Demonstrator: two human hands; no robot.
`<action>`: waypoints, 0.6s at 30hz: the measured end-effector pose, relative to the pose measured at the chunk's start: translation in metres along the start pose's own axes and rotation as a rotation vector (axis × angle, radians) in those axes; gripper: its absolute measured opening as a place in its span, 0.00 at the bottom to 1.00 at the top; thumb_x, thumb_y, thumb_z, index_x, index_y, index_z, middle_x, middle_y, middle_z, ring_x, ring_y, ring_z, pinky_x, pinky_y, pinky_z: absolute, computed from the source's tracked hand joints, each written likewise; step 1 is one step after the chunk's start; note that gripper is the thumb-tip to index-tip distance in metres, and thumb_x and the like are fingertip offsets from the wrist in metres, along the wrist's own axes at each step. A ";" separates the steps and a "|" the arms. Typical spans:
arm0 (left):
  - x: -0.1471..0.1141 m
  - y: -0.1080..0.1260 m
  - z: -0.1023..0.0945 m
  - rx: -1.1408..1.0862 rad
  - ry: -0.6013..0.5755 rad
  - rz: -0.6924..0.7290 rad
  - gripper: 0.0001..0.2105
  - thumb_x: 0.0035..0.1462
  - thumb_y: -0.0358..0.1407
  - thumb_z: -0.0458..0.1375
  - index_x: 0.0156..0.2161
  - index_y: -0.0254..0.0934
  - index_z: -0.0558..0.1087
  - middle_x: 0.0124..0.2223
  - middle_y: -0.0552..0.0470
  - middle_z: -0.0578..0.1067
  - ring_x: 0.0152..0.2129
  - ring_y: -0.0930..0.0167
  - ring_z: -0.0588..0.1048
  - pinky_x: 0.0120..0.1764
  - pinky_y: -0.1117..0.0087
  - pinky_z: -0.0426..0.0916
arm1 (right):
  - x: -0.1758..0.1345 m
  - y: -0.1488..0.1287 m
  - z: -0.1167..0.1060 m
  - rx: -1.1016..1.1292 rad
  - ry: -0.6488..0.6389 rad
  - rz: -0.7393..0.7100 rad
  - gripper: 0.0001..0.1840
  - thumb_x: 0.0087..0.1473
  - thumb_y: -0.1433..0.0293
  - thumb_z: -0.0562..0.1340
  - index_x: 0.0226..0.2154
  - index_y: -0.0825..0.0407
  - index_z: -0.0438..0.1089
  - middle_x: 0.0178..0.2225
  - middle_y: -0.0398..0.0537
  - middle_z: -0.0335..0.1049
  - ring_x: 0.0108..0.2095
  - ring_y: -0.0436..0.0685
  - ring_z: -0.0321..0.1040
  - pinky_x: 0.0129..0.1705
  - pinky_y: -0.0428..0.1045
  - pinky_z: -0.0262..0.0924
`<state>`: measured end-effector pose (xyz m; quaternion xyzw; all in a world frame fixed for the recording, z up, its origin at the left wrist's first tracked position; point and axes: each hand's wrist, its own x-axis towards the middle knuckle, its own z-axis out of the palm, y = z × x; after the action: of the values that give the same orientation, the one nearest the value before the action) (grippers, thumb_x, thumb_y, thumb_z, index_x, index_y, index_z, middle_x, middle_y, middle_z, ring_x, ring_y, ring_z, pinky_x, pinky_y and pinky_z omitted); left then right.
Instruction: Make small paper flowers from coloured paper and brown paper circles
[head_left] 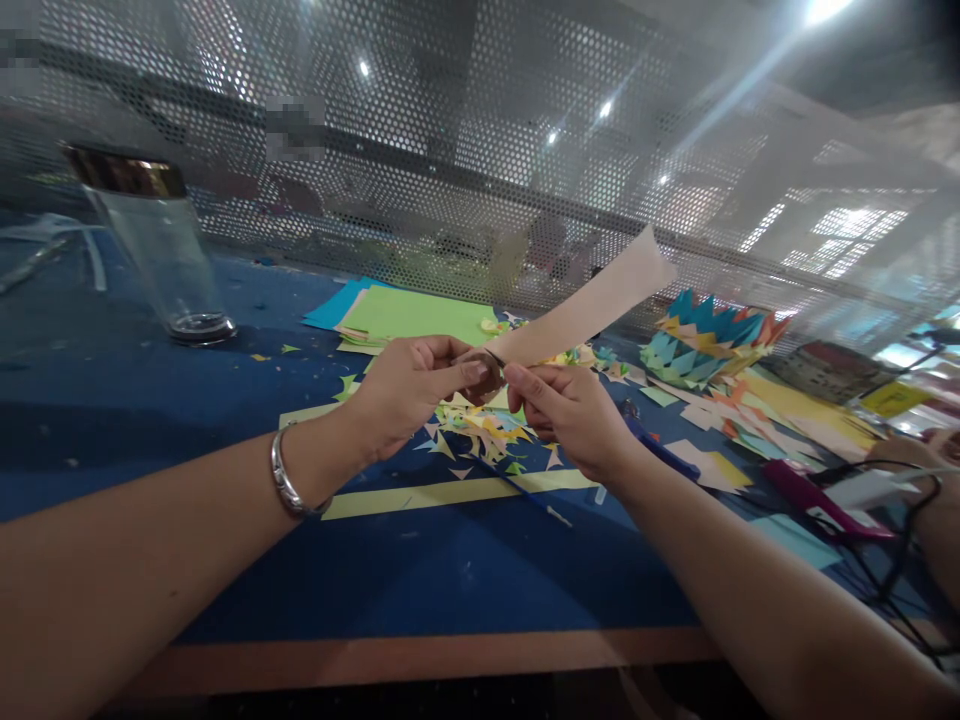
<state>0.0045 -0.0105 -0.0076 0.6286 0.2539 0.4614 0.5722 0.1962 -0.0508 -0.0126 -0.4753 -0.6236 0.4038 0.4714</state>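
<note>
A pale pink paper strip point(589, 305) slants up and to the right from between my hands, its far end notched. My left hand point(420, 385) has its thumb and fingers closed on the strip's lower end, which curls or folds there. Close beside it, my right hand point(566, 405) pinches the same strip between thumb and bent fingers. Small paper scraps point(487, 430) in yellow, green and pink lie under both hands. A pale yellow paper strip point(457, 492) lies flat on the table in front of them, with a thin blue stick-like thing point(525, 492) across it.
A glass bottle point(161, 250) with a coppery lid stands on the blue table point(247, 580) at the left. Green paper sheets point(427, 312) lie behind my hands. At the right are zigzag paper crowns point(709, 340), a purple object point(825, 500), cables and another person's hand point(911, 455).
</note>
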 end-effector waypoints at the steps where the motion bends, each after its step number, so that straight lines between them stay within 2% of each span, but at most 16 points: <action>1: 0.000 0.000 0.000 0.008 0.015 0.000 0.09 0.52 0.39 0.67 0.33 0.34 0.78 0.28 0.52 0.76 0.27 0.73 0.72 0.34 0.69 0.64 | 0.000 0.000 0.000 0.003 0.004 -0.001 0.26 0.56 0.49 0.64 0.22 0.53 0.68 0.13 0.33 0.46 0.15 0.43 0.39 0.18 0.45 0.35; 7: -0.001 0.002 0.003 0.021 0.069 -0.001 0.09 0.51 0.40 0.68 0.32 0.34 0.79 0.31 0.49 0.78 0.29 0.71 0.73 0.37 0.67 0.65 | 0.000 0.000 0.005 0.095 0.011 0.017 0.26 0.53 0.49 0.67 0.21 0.54 0.67 0.13 0.32 0.44 0.16 0.43 0.36 0.17 0.44 0.33; 18: 0.000 -0.005 0.005 -0.065 0.085 0.017 0.10 0.51 0.40 0.68 0.32 0.35 0.80 0.31 0.49 0.78 0.29 0.71 0.73 0.38 0.67 0.66 | 0.000 0.001 0.007 0.102 0.023 -0.011 0.26 0.53 0.49 0.67 0.21 0.54 0.67 0.13 0.32 0.44 0.15 0.43 0.37 0.17 0.44 0.34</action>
<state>0.0102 -0.0123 -0.0124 0.5916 0.2574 0.5006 0.5772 0.1897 -0.0514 -0.0148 -0.4519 -0.5994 0.4271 0.5040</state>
